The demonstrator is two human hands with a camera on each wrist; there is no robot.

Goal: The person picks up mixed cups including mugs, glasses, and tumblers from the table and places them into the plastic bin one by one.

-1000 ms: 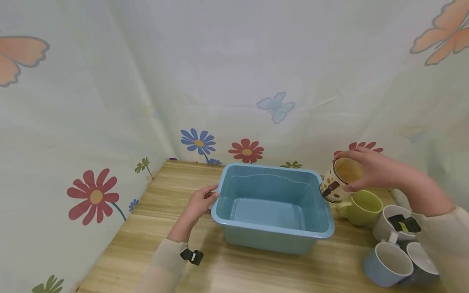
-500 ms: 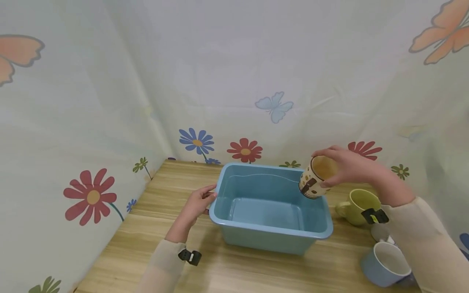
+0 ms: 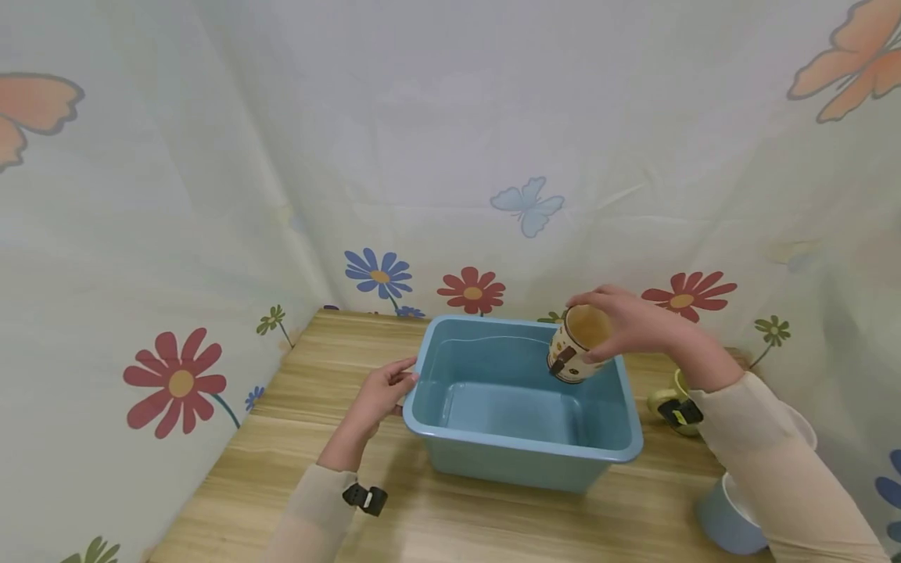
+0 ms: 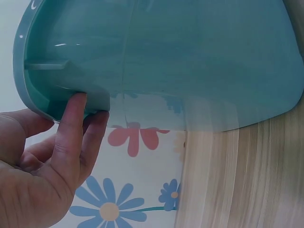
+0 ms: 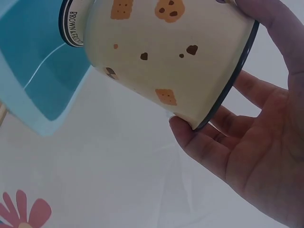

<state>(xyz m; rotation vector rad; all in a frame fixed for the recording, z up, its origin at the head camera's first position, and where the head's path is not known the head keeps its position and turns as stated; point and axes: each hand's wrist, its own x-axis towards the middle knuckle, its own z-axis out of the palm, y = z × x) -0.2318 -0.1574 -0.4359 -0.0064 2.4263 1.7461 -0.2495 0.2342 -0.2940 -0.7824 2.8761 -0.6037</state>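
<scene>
My right hand (image 3: 626,320) grips a cream mug (image 3: 572,367) by its rim, thumb on one side and fingers on the other. The mug carries a brown cookie print and has a dark rim (image 5: 232,78). It hangs tilted over the right rear part of a blue plastic basin (image 3: 521,447), its mouth turned toward the hand. At the basin's left end, my left hand (image 3: 378,393) holds the rim. In the left wrist view, the thumb lies at the lip and the fingers (image 4: 71,128) reach under it.
Right of the basin stand a green mug (image 3: 662,400), partly behind the right wrist, and a light blue mug (image 3: 728,520). A white mug rim (image 3: 802,426) shows beyond the right sleeve. A flowered curtain (image 3: 422,156) borders the wooden table (image 3: 338,344) at the back and left.
My right hand has carried the cream mug leftward, from beside the basin's right edge to over its inside. The left hand has stayed at the basin's left rim.
</scene>
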